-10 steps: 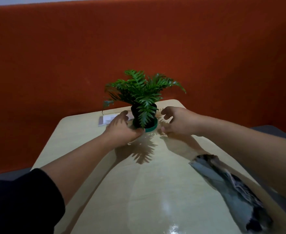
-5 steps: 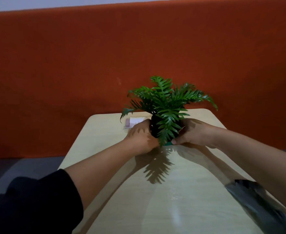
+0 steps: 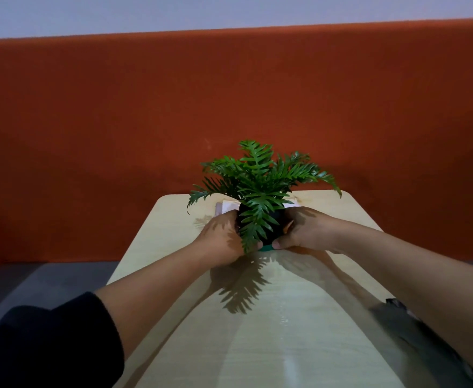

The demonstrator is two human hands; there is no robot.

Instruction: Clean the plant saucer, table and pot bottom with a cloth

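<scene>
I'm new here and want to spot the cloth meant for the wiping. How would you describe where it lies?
Start from the pale wooden table in front of the orange wall. The potted fern sits at its far end between both hands; the cloth lies at the near right edge, under the right forearm. It is the only dark, crumpled, greyish thing on the table, and neither hand touches it.

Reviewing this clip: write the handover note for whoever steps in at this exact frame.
Left hand: wrapped around the left side of the black pot.
Right hand: wrapped around its right side.
The pot, with the fern, stands upright on the green saucer at the far end of the table; whether it is lifted at all cannot be told.
The cloth lies by the table's right edge, partly under the right forearm, in neither hand.
Done: no wiping shows.
Left: lift the pot off, wipe the saucer, table and pot bottom, and put the pot back.
</scene>
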